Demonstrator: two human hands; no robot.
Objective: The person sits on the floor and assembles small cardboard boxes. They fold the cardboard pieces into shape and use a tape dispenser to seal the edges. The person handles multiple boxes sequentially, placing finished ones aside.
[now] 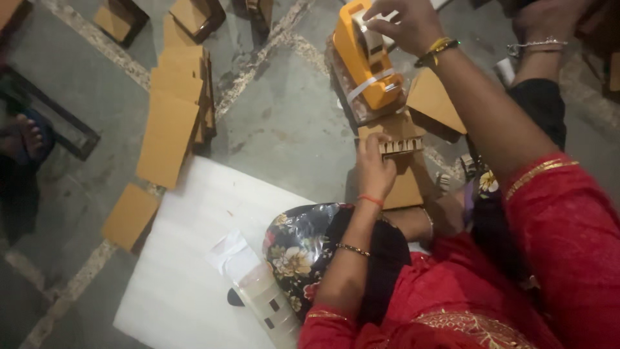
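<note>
— So, item one: the hands?

— Right hand (410, 24), far side, rests on top of an orange tape dispenser (365, 61); its fingers (381, 26) are curled together, pinching the white tape at the dispenser's top. Left hand (374, 169), nearer, has its fingers (369, 145) bent over the edge of a small comb-like cardboard strip (400, 147), pressing it against a folded cardboard piece (407, 184) on the floor (284, 123).

— Item two: where does the dispenser stand?

— On the floor, far and right of centre, on a clear plastic wrap, just beyond the cardboard piece. A brown triangular flap (434, 100) lies just right of it.

— Item three: surroundings?

— Stack of flat cardboard sheets (174, 116) to the left, well apart from the hands. White sheet (194, 258) near, spread on the floor, with a clear packet (265, 300) lying on it. Another person's hand (546, 19), wearing a silver bracelet, at the far right corner.
</note>
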